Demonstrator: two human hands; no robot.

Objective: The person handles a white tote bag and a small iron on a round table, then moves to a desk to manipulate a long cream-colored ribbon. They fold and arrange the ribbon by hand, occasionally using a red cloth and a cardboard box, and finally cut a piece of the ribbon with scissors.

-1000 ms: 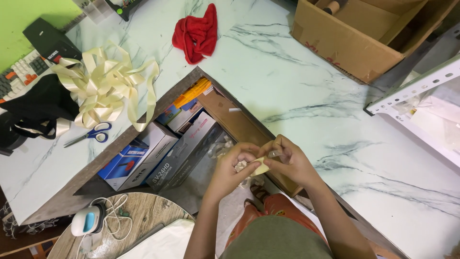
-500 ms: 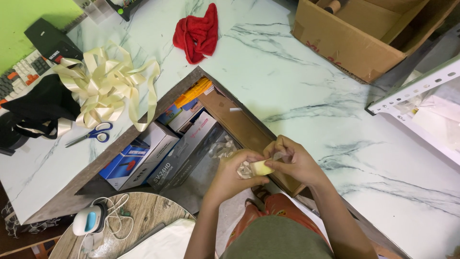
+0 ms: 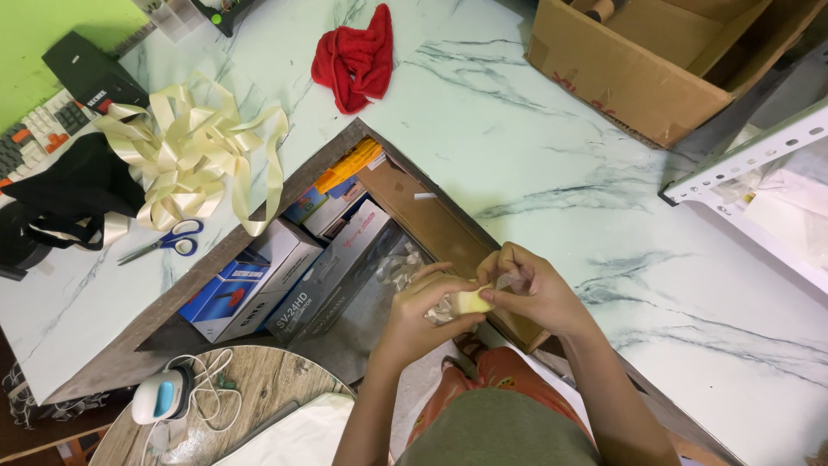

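left hand (image 3: 423,315): you're pinching the yellow piece (image 3: 472,302), fingers clamped.
right hand (image 3: 535,289): fingers pinching clear wrap (image 3: 504,280), touching piece's right end.

pale yellow piece (image 3: 472,301) — small, rounded | pinched between both hands, with crinkled clear wrap (image 3: 442,311) — above the lap

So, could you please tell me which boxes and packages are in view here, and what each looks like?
Cardboard box: top right on the marble table, brown, open.
Blue-and-white box: under the table, flat.
Grey box: beside it, long.
Orange packs: behind those, stacked.
Black box: top left, slim.
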